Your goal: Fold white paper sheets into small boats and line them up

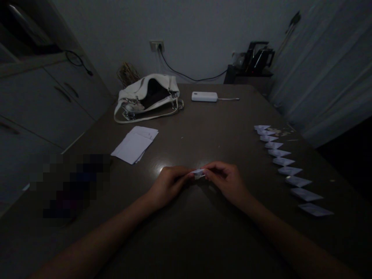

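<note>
Between my two hands, over the middle of the table, is a small folded piece of white paper (198,173). The fingers of my left hand (171,183) pinch its left end. At the right end, my right hand (226,181) grips it between thumb and fingers. Much of the paper is hidden by the fingertips. To the left and further back lies a stack of white paper sheets (133,146). Along the right side runs a slanting row of several folded paper boats (284,162).
A white handbag (151,95) stands open at the back left of the brown table (203,131). Behind the middle lies a white power bank (204,96) with a short cable. Paper scraps (281,131) lie by the far boats. A black kettle (261,60) stands beyond the table.
</note>
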Demonstrator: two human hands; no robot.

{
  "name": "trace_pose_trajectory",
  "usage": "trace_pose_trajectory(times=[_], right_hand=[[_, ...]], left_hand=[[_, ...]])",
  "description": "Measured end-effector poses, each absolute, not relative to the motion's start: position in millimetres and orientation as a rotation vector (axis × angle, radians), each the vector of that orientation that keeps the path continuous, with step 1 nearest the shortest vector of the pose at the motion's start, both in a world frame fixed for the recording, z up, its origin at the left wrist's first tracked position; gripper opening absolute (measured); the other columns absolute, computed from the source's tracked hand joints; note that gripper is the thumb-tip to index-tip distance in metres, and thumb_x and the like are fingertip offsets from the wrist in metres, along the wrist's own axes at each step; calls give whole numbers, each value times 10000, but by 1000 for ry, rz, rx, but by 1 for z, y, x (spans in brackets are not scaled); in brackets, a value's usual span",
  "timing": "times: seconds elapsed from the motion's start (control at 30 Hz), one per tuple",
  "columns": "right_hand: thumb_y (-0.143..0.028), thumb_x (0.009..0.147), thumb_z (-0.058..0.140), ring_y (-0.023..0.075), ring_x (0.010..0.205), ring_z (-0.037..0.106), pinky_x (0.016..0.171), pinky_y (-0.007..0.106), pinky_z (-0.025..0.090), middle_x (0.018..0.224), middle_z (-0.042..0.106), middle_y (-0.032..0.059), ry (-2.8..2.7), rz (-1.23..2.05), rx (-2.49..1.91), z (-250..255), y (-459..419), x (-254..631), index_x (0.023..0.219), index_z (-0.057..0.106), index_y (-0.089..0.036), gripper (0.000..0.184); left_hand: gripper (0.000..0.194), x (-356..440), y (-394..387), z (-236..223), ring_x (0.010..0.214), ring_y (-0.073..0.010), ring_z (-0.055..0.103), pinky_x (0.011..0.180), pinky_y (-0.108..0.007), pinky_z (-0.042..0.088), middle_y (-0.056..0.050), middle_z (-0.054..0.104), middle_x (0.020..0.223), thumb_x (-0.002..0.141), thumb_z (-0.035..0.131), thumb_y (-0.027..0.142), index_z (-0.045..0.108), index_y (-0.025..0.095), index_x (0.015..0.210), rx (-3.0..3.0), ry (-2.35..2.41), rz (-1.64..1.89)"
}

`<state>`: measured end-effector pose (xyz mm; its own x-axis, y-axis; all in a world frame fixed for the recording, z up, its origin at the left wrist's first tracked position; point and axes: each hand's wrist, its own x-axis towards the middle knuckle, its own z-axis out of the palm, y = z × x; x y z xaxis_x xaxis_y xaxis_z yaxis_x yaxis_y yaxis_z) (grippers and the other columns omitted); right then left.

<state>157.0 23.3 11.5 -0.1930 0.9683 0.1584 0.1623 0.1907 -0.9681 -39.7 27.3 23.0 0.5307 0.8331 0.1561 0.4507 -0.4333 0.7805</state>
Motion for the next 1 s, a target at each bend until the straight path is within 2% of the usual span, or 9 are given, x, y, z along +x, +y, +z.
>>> trace_pose_trajectory(times=[0.17,0.3,0.43,0.6,1.0], right_hand=[[-283,789,635,149,712,646,648,250,500,766,693,42,-1575,1139,-1109,12,22,157,807,685,-167,127],[-271,798,627,155,739,654,682,266,503,791,705,47,-1631,1176,-1083,13,21,157,828,698,-174,123],[-280,800,628,161,750,662,695,277,507,813,713,54,-1659,1186,-1089,12,20,156,838,707,-176,136],[-299,792,640,159,749,662,688,271,504,820,714,45,-1670,1212,-1078,9,22,157,860,702,-179,151],[-280,791,624,140,649,617,599,248,460,712,687,27,-1667,1046,-1181,10,23,160,769,693,-170,132]], left_hand=[[301,-38,26,25,619,-104,553,578,-192,385,-23,623,693,921,455,287,660,108,793,2098,1062,678],[237,-37,25,23,704,-125,590,635,-210,416,-46,665,800,904,497,286,670,130,942,2142,1018,690],[265,-37,26,21,656,-116,569,611,-208,404,-44,634,724,919,471,270,670,111,846,2208,991,682],[261,-38,27,19,664,-117,564,620,-209,404,-46,625,728,923,464,265,664,112,853,2226,961,677],[241,-39,27,19,666,-115,587,619,-199,408,-38,665,757,912,484,259,681,123,888,2187,1093,724]])
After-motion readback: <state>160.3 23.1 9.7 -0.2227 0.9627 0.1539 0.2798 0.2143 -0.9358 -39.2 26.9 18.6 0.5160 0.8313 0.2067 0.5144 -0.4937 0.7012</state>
